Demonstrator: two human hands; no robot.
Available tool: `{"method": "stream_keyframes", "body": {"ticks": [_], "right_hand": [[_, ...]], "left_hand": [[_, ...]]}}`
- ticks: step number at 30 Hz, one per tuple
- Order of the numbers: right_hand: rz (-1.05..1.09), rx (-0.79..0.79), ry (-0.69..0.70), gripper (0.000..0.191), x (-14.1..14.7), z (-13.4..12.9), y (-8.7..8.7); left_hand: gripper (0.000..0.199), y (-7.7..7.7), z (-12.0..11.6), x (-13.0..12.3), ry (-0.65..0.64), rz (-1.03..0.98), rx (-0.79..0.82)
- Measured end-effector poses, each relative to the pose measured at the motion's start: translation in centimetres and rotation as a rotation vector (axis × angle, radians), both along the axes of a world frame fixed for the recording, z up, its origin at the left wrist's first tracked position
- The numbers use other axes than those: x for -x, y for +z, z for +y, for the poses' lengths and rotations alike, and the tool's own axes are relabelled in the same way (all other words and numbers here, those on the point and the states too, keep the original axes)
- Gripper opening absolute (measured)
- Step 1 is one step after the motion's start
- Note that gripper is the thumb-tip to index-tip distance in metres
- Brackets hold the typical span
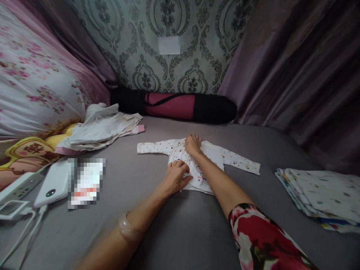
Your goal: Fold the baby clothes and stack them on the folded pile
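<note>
A small white long-sleeved shirt point(216, 152) with a scattered print lies spread on the grey bed sheet, its sleeves stretched out to both sides. My left hand point(178, 176) rests on the shirt's lower left part, thumb and fingers apart, with nothing visibly held. Higher up, at the neckline, my right hand point(193, 144) touches the fabric with its fingers bent down; whether they pinch the cloth is hidden. The right forearm crosses over the shirt's front and covers part of the drawing there.
Folded patterned clothes point(323, 191) are stacked at the right. Loose clothes point(104, 127) lie at the back left. A power bank point(53, 183), a power strip point(21, 189) and cables are at the left. A black and maroon roll bag point(171, 105) lies along the wall.
</note>
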State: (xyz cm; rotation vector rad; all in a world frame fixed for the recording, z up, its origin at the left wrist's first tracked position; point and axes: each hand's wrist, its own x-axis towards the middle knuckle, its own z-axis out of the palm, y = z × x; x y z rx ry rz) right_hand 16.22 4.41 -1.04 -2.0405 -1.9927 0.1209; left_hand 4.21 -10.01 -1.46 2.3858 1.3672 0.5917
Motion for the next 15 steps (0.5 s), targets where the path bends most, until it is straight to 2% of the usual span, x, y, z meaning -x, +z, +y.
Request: {"method": "stream_keyframes", "body": {"ticks": [2, 5, 6, 8, 11, 15], "right_hand": [[-0.007, -0.028, 0.043, 0.032, -0.6, 0.1, -0.1], [0.051, 0.091, 0.156, 0.031, -1.9, 0.5, 0.8], [0.069, 0.112, 0.182, 0.032, -2.5, 0.4, 1.3], [0.081, 0.078, 0.209, 0.034, -3.7, -0.3, 2.1], [0.081, 0.035, 0.283, 0.038, -5.0, -3.8, 2.5], [0.068, 0.138, 0.436, 0.053, -5.0, -11.0, 1.7]], "left_hand": [[0.019, 0.1, 0.1, -0.1, 0.010, -0.011, 0.032], [0.014, 0.6, 0.2, 0.0, 0.023, -0.059, 0.075], [0.013, 0.8, 0.3, 0.1, 0.062, -0.083, 0.081], [0.016, 1.0, 0.7, 0.5, 0.219, -0.118, 0.060], [0.019, 1.1, 2.1, 2.3, 0.515, -0.105, -0.027], [0.034, 1.1, 4.8, 6.8, 0.817, -0.011, -0.012]]}}
